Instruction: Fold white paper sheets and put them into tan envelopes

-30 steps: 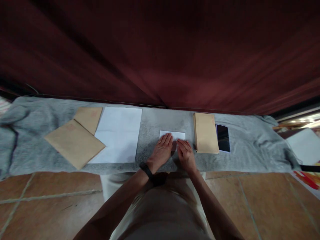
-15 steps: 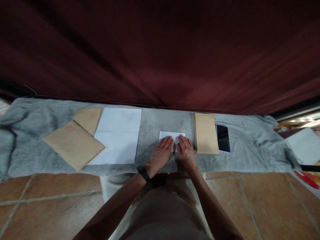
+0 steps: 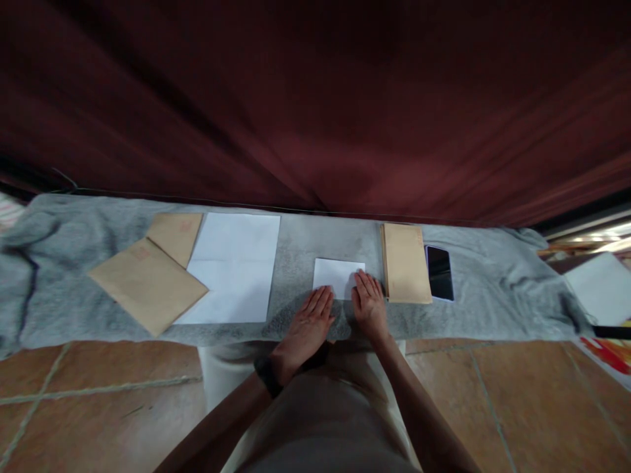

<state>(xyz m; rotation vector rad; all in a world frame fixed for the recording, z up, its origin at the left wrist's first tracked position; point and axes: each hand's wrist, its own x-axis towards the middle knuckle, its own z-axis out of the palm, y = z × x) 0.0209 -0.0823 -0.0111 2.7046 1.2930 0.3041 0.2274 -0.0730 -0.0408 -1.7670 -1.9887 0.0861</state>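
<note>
Touching a small white paper (image 3: 339,269) from both sides

The left hand (image 3: 308,323) lies flat, palm down, fingertips over the paper's near left corner; the right hand (image 3: 369,307) lies likewise along its right side. The paper rests on the cloth-covered tabletop (image 3: 325,235), between a large white sheet (image 3: 241,272) and stacked brown envelopes (image 3: 407,264).

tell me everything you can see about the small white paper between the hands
The small white paper is a plain rectangle, wider from side to side, with no marks visible on its face. It lies flat on the grey cloth, between the larger white sheet and the stack of brown envelopes. The left hand has its fingertips at the near left corner; the right hand covers the near right part. Whether it is folded is unclear.
</note>
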